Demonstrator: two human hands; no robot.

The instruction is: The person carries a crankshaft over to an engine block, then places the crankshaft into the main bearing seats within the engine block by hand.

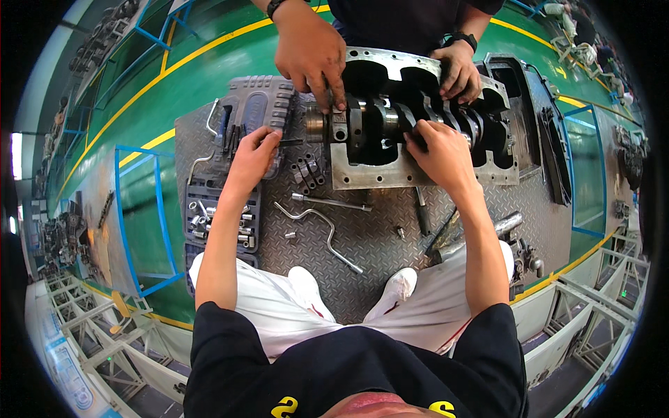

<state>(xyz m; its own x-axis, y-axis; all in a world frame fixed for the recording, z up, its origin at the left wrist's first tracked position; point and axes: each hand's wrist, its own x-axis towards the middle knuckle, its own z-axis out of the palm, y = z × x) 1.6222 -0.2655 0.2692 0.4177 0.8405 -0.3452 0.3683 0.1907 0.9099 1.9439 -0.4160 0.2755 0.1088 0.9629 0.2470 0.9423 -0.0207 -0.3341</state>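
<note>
Clutter first, as I see it from my remote post. A co-worker's hand (311,56) crowds the left end of the engine block (390,178), fingertips at a bearing cap (339,127); the other co-worker's hand (460,71) lies over the far edge. Left side: tool case (259,104), socket tray (256,209). Nearer me, a straight bar (331,202), a cranked brace (352,265) and a black-handled tool (422,214) lie loose on the tread plate (380,240).

My left grip (252,159) pinches a dark slim bar (293,142), near the left end of the crankshaft (388,120), which lies lengthwise in the block. My right grip (446,157) has its fingers bent over the crankshaft; whether clenched on it, I cannot tell.

Surfaces: block face flat grey metal, bolt-holed, around dark scalloped cavities. Crankshaft journals polished. Brace round, bright, smooth. Plate dull, raised diamond pattern. Case grey, ribbed along one edge.

Lettering: moulded on the case; yellow characters across my black shirt (362,366).
</note>
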